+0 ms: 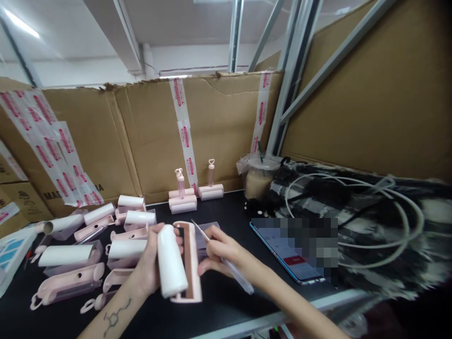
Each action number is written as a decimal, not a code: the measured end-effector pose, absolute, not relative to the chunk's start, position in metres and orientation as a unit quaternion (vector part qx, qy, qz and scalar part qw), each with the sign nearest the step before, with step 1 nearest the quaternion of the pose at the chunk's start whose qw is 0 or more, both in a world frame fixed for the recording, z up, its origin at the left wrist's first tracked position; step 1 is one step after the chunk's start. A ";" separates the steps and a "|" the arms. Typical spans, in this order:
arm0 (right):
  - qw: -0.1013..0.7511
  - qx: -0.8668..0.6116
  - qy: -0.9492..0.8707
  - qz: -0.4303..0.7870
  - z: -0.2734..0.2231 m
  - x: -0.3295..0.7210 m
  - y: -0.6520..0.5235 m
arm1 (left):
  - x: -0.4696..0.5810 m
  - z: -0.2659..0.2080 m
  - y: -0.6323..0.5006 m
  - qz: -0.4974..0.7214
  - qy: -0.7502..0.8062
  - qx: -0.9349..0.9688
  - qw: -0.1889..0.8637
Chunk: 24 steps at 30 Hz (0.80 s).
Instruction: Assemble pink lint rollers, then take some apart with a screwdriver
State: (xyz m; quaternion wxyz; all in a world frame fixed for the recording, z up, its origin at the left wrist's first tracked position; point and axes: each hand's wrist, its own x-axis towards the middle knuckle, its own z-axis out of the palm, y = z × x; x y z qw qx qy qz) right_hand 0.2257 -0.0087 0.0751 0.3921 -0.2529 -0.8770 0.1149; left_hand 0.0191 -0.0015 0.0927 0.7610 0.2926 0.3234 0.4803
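My left hand (151, 259) is closed around a white lint roller roll (171, 263), held nearly upright above the black table. Beside that roll stands a pale pink roller frame (193, 263) with a brown inner side; some left fingers reach behind the roll toward it. My right hand (221, 252) is closed on a slim pointed tool (237, 275) with a translucent handle, its exact kind unclear. The tool's thin tip lies close to the frame's upper edge, and I cannot tell whether they touch. The right thumb is at the frame's right side. Behind the hands sits a clear plastic piece (212, 230).
Several white rolls (67, 255) and pink lint roller parts (70, 281) cover the left side. Pink rollers with heart-shaped loops (182, 203) stand by the cardboard wall (155, 136). At right are a phone (282, 254), a drink cup (259, 181) and a coiled white cable (399, 202).
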 end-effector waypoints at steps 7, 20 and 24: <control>0.395 -0.319 -0.851 0.136 0.075 0.250 -0.008 | -0.021 0.121 0.011 0.620 0.273 0.316 0.664; 0.286 -0.297 -0.911 0.007 0.049 0.211 -0.011 | 0.004 0.084 0.027 0.614 0.376 0.402 0.565; 0.356 -0.273 -0.894 0.000 0.045 0.177 -0.038 | -0.009 0.099 0.020 0.667 0.355 0.440 0.486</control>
